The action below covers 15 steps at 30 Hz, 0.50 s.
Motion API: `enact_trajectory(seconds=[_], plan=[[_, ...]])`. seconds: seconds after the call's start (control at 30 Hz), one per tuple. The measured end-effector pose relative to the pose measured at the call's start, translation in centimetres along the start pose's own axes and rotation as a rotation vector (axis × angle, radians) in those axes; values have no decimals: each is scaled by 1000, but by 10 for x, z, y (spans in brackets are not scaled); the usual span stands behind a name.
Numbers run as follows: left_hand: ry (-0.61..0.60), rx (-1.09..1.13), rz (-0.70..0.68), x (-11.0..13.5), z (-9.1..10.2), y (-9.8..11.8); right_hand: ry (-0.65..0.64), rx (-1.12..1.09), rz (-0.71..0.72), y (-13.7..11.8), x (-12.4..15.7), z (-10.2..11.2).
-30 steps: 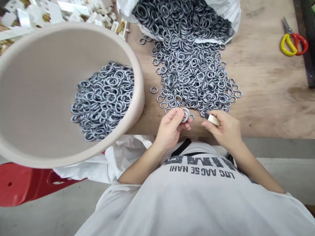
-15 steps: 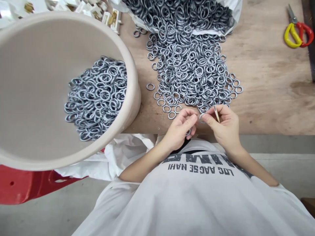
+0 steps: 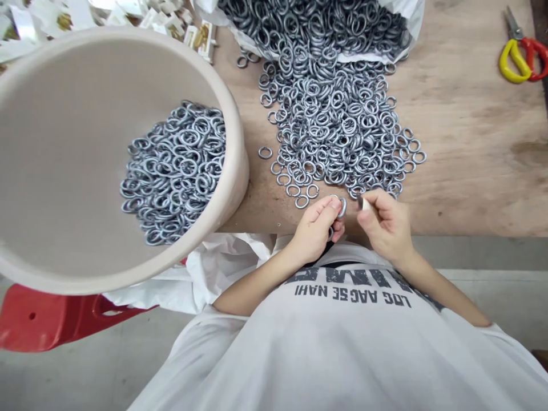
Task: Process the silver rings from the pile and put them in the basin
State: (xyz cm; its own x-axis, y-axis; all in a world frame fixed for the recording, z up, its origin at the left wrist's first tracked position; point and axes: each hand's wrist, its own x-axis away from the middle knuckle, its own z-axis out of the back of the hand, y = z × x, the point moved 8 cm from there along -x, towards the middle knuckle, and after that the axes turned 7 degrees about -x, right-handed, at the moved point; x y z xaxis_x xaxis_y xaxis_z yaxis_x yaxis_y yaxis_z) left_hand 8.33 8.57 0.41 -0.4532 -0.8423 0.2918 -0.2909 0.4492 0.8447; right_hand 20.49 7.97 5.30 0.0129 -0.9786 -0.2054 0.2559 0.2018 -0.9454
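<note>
My left hand [image 3: 317,225] is closed at the table's front edge, pinching a grey metal ring [image 3: 343,208] between thumb and fingers. Lower in the same hand, partly covered by the fingers, is another ring [image 3: 330,233]. Just to the right, my right hand [image 3: 387,224] is closed around a small pale stick-like tool [image 3: 365,204] whose dark tip points left toward the held ring, a short gap away. The tool's exact kind is unclear. Directly beyond both hands spreads a heap of loose grey rings [image 3: 338,125].
A large beige tub [image 3: 237,171] on the left holds a pile of similar rings. More rings spill from a white bag [image 3: 413,28] at the back. Scissors [image 3: 516,60] with yellow and red handles lie far right. White parts [image 3: 205,41] sit behind the tub; a red stool [image 3: 38,319] stands below.
A ring that was at my right fingertips is now pinched in my left hand. The tool in my right hand has swung so its dark tip points left. The view shifted slightly.
</note>
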Motion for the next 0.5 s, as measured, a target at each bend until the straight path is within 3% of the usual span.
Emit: enact_trajectory(seconds=[0.13,0.5], plan=[[2,-12,-2,-1,1,0,-106,219,164,-19,9,-6],[-73,-91,-61,4,1,1,-153,248,131,-19,9,-6]])
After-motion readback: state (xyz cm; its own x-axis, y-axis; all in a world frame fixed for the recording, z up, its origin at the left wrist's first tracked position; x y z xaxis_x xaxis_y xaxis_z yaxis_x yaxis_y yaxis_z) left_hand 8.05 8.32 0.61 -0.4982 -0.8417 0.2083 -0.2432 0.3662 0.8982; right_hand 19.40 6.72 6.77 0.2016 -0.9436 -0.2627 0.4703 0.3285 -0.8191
